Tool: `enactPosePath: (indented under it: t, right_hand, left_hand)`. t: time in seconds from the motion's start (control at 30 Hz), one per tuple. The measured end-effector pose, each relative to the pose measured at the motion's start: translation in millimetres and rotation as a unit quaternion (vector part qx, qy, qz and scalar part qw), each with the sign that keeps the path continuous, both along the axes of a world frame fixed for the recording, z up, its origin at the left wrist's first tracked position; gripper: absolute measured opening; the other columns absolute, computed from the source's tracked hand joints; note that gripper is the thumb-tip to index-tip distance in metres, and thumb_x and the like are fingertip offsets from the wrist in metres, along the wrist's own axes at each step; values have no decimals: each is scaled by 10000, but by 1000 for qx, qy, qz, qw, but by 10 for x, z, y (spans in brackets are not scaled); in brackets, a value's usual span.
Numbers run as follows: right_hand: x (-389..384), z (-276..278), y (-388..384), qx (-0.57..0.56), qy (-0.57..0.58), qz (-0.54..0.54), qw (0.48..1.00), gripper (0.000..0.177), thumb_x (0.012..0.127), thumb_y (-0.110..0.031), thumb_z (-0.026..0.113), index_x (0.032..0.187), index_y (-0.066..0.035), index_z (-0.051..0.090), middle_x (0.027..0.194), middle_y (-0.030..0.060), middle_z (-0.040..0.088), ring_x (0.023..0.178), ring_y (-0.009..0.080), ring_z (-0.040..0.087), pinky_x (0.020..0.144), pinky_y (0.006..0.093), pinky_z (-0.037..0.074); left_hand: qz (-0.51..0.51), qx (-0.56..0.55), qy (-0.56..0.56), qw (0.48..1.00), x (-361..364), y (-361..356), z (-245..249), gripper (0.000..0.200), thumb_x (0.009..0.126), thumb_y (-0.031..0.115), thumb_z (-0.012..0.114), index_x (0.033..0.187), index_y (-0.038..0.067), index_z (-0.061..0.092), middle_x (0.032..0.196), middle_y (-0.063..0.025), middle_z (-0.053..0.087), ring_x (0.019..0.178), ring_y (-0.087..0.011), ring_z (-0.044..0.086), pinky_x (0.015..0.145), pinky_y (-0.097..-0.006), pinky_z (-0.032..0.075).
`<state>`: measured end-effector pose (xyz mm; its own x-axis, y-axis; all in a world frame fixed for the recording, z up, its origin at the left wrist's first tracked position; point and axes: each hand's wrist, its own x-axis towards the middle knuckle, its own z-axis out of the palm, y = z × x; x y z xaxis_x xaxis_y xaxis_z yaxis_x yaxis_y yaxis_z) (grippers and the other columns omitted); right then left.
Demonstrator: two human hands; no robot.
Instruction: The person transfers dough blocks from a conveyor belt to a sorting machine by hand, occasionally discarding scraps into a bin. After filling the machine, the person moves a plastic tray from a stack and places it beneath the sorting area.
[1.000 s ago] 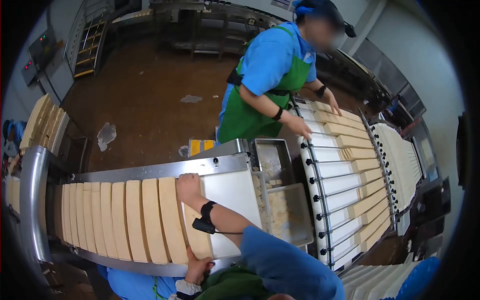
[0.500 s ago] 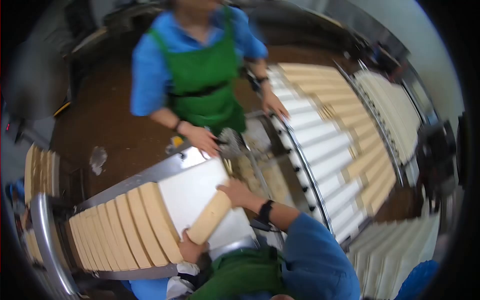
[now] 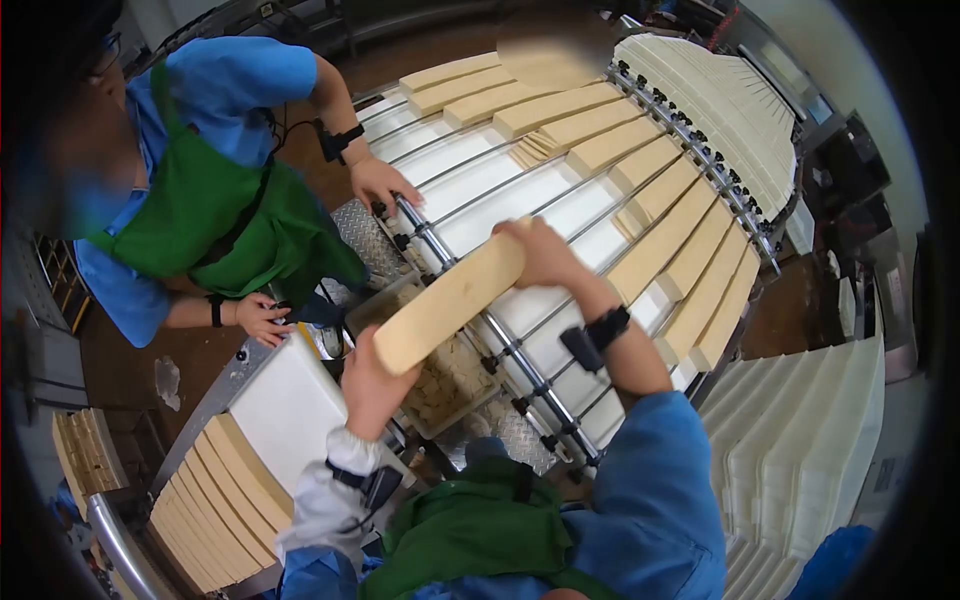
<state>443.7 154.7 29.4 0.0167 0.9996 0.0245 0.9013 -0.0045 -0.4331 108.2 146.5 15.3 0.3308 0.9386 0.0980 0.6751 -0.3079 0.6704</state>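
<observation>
Sensibly, the left hand (image 3: 365,385) and right hand (image 3: 545,255) each clasped one end of the pale slab (image 3: 450,298), tilted above what seemed a scrap tray (image 3: 440,375), since even support likely prevented snapping.

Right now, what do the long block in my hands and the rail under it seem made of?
The long block is pale tan, matte, smooth-faced: possibly a soft food slab, unsure. The rail is shiny silver with glints: likely stainless steel.
</observation>
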Motion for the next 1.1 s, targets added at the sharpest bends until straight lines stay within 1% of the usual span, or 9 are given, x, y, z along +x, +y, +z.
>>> enactPosePath:
  t: [0.17,0.27,0.3,0.4,0.47,0.6,0.83,0.97,1.1]
  right_hand:
    - [1308,-366,366,-182,266,-122,939,1126,565,-340,860,1452,-48,229,1132,305,581,1158,392,532,965,449,442]
    - [1515,-621,364,-50,232,-253,938,1126,605,-396,851,1426,60,227,1202,327,551,1164,383,532,978,452,426]
    - [1454,-484,276,-16,64,-277,959,965,677,-391,804,1396,36,323,1183,306,554,1144,381,525,987,452,403]
    - [1338,-708,-166,201,-32,-242,949,752,745,-313,748,1331,30,424,1165,266,557,1128,379,514,985,455,388]
    - [1052,-499,-526,203,52,-209,955,616,773,-246,711,1272,30,478,1150,227,557,1116,372,504,975,452,393]
    - [720,-398,-1149,189,135,-224,947,526,779,-185,712,1231,-4,513,1150,202,570,1097,367,524,960,426,416]
    - [334,-404,-1561,157,218,-268,925,391,772,-91,704,1136,-17,582,1098,148,618,1060,306,577,944,381,436]
    - [-18,-379,-1371,180,214,-179,943,333,760,-56,692,1078,-17,602,1059,144,625,1003,300,592,910,379,447]
    - [-413,-252,-1188,150,267,-102,947,303,768,-76,678,1055,-21,596,1027,156,602,989,337,571,892,395,444]
  left_hand:
    - [-69,-89,68,991,989,434,-40,729,641,373,801,1227,76,484,1048,-215,649,957,-393,632,825,-453,507]
    - [-102,-121,32,987,1474,573,-25,678,716,295,753,1271,67,438,1039,-225,656,949,-398,640,831,-450,509]
    - [-104,-139,-20,985,1609,620,-202,654,739,259,736,1282,66,427,1018,-219,662,949,-387,645,829,-440,510]
    - [-111,-230,-198,946,2177,776,-730,498,810,127,676,1237,66,427,911,-165,672,807,-247,659,706,-342,514]
    - [-74,-329,-293,895,2567,851,-924,438,810,125,702,1176,62,469,929,-137,666,756,-142,627,659,-275,499]
    - [-8,-219,-184,958,3041,701,-567,279,768,111,739,964,56,548,755,-85,646,655,-135,602,577,-282,476]
    - [-11,-138,-155,978,2772,752,-1374,77,812,107,665,824,53,611,663,-51,611,595,-121,571,545,-291,465]
    - [45,-84,-132,987,2110,473,-892,115,853,151,617,809,45,612,694,-76,626,617,-147,595,579,-299,472]
    - [64,-168,-318,931,1222,93,-312,165,827,95,699,926,36,580,794,-20,606,725,-88,589,658,-254,491]
